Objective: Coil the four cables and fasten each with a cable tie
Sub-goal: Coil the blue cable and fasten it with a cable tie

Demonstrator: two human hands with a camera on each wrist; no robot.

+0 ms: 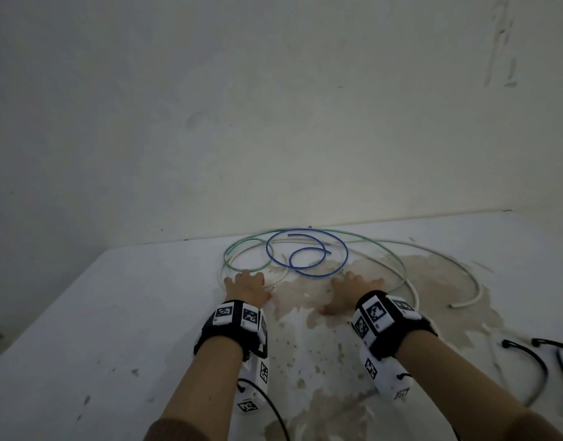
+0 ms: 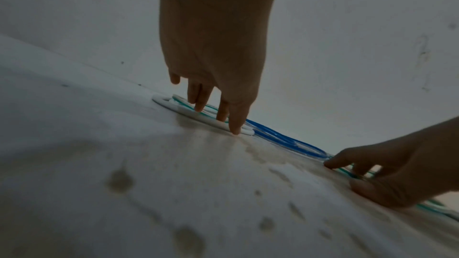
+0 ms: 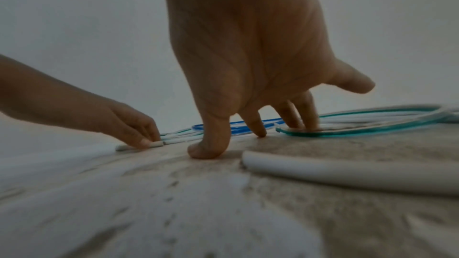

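Left hand (image 1: 246,286) left of blue cable (image 1: 347,254), straight fingertips pressing white cable (image 2: 162,103), right hand (image 1: 353,291) right of it, fingers spread, tips on green cable (image 3: 347,134)

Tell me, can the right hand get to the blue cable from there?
Probably yes. The right hand rests on the table, fingertips right beside the near loop of the blue cable. Nothing covers that loop; only the thin green cable lies by those fingers.
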